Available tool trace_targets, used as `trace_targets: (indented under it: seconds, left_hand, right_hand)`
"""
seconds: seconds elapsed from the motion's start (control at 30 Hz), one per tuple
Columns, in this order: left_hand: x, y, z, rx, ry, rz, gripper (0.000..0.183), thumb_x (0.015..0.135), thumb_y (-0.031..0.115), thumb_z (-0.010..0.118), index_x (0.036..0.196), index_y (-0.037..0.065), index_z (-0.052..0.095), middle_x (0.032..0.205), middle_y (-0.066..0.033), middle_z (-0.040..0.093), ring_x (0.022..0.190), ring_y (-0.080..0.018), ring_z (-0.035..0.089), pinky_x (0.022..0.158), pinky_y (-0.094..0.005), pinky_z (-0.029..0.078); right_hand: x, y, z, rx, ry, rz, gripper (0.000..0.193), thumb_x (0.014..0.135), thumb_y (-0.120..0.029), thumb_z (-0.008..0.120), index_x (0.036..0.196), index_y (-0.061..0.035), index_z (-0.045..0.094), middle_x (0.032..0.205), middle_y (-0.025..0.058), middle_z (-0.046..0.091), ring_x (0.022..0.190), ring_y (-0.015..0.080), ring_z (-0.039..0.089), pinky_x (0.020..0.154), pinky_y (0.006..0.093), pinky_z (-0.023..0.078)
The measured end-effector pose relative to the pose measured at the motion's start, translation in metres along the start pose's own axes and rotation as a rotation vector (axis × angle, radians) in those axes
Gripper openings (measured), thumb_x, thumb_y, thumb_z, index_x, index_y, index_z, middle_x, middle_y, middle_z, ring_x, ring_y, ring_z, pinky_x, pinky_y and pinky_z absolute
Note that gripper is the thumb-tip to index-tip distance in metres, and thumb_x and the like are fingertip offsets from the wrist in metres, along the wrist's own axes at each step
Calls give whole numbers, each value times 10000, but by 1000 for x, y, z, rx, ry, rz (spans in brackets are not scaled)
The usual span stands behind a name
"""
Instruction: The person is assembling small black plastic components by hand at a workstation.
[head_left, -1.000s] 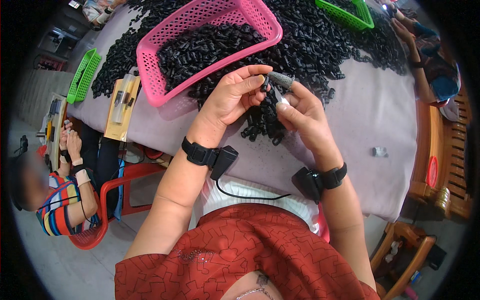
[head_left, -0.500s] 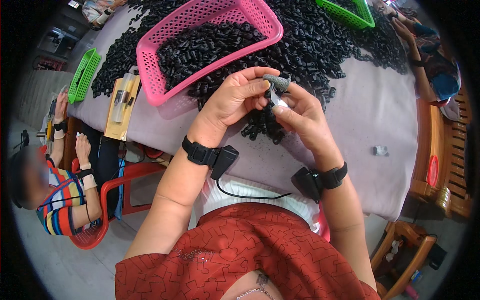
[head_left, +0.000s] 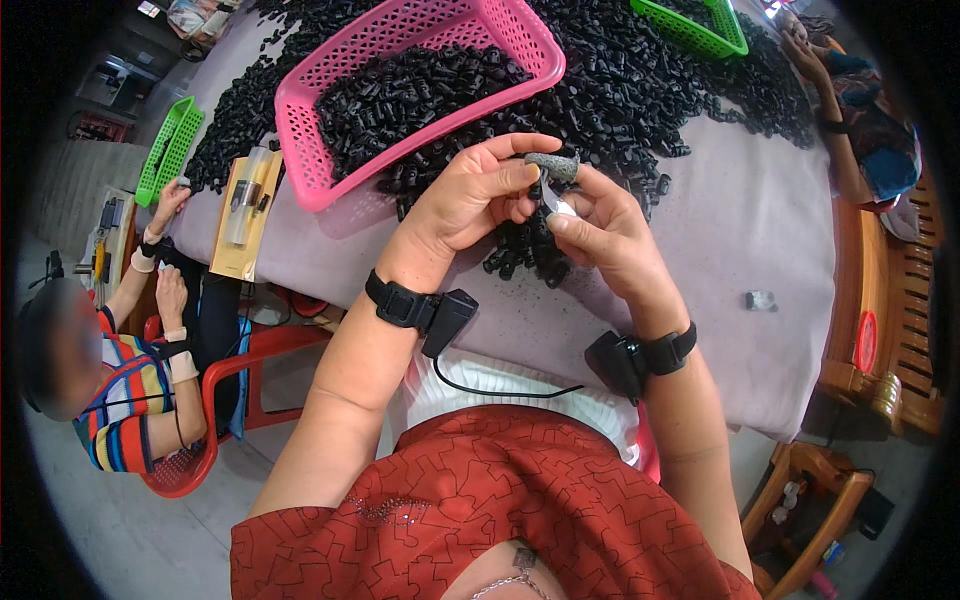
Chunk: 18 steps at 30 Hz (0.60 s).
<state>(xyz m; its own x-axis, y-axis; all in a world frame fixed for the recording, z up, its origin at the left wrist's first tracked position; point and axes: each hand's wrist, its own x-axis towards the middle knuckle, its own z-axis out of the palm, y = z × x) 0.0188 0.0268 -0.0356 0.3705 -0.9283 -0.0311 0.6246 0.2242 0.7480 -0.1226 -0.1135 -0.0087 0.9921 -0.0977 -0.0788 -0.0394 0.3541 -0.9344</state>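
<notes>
Both my hands are raised close together over the near part of the table. My left hand (head_left: 478, 192) pinches a small black plastic part, largely covered by the fingers, between thumb and fingers. In my right hand (head_left: 607, 228), a thin shiny blade-like piece (head_left: 556, 201) sits between thumb and fingers, its edge against the left hand's part. A grey speckled finger sleeve (head_left: 553, 166) seems to cover the right index fingertip. Below the hands lies a small heap of black plastic parts (head_left: 522, 252) on the grey cloth.
A pink basket (head_left: 420, 130) full of black parts stands ahead, with a large pile (head_left: 620, 95) around it. Green baskets (head_left: 170, 150) flank the table. A yellow board (head_left: 238, 215) lies left; a small grey piece (head_left: 760, 301) lies right. Co-workers sit left and right.
My hands hold almost the same pose; the blade-like piece has tilted slightly. The left co-worker's far hand has moved right to the table edge beside the green basket.
</notes>
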Motion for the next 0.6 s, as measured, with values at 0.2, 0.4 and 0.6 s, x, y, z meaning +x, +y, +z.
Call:
trace_targets:
  seconds: [0.2,0.4,0.6]
  left_hand:
    - [-1,1,2,21,4,0,479,921,162,647,1336,2,469,904,-31,692,607,-53,637,538,-155,523]
    - [0,0,1,-11,6,-8,481,920,160,647,1336,0,466,925,-44,688,611,-54,640,539,-158,526]
    - [0,-2,2,-7,-62,-2,491,915,165,657,1335,-2,465,931,-47,683,612,-43,620,536,-154,509]
  right_hand:
    - [0,0,-1,24,-18,18,434,870,-86,679,1267,-21,518,737,-49,532,577,19,446,485,173,323]
    - [-1,-2,1,21,-11,30,441,873,-88,677,1280,-25,518,742,-53,531,578,20,442,485,172,318]
    - [3,5,-5,38,31,26,400,889,-81,655,1262,-7,532,775,-37,560,577,18,440,483,170,318]
